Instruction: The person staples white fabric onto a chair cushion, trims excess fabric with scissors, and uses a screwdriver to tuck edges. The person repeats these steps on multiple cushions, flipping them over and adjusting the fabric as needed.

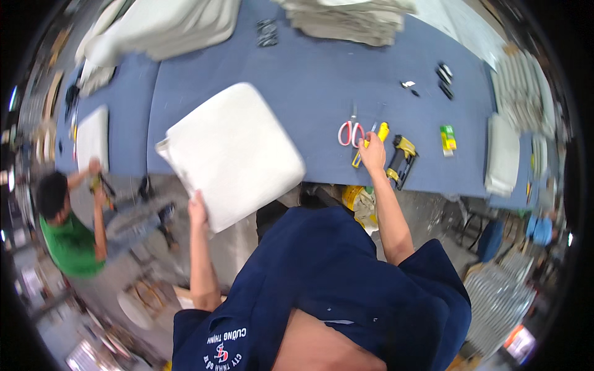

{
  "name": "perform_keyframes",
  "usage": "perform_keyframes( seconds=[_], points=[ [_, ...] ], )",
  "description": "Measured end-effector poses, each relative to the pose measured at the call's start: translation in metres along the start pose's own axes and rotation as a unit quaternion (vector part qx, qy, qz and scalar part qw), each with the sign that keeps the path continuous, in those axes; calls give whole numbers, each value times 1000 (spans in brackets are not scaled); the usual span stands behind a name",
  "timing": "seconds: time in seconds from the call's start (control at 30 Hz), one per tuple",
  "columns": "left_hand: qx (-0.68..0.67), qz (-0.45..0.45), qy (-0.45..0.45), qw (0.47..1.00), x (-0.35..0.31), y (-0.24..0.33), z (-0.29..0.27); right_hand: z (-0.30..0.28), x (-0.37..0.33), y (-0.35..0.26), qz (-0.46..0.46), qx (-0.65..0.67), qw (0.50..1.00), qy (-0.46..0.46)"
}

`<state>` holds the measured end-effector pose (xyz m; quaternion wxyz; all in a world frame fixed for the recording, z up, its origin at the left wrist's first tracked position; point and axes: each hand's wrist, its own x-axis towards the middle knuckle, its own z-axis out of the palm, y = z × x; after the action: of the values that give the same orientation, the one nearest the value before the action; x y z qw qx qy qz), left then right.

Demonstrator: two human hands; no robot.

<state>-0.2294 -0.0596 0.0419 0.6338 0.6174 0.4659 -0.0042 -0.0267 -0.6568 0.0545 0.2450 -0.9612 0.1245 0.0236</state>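
Note:
A white, square seat cushion (238,154) with rounded corners is tilted up at the table's front edge. My left hand (198,211) grips its lower left edge, where a fold of fabric shows. Over on the right, the fingers of my right hand (373,154) are closed around a yellow utility knife (383,132), partly covering it. Just left of that hand lie scissors (351,133) with red and white handles. A yellow and black staple gun (402,159) rests on the table to its right.
The blue-covered table (309,68) carries fabric stacks (346,21) at the back and pale cushions (502,154) at the right. A small green and yellow box (447,140) sits beyond the staple gun. A co-worker in green (71,241) works at the left. Below the edge stands a yellow bucket (352,198).

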Motion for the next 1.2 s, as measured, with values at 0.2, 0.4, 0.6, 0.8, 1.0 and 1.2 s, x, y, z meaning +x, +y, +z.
perform_keyframes(
  seconds=[0.2,0.4,0.6,0.8,1.0,1.2],
  points=[
    [15,-93,-122,988,-142,-89,143,19,41,-9,18,-171,976,-132],
    [20,-138,-148,979,-96,-96,66,53,101,50,34,134,961,-238],
    [-295,-30,-9,955,-17,-33,55,73,24,0,26,245,930,-271],
    [-301,28,13,953,-34,-19,126,49,1,-8,72,436,870,-220],
    [-253,-16,16,967,-35,-59,124,21,32,-127,-120,384,882,-244],
    [-100,57,180,977,-47,-101,81,34,-59,-189,-183,225,864,-412]
  ],
)
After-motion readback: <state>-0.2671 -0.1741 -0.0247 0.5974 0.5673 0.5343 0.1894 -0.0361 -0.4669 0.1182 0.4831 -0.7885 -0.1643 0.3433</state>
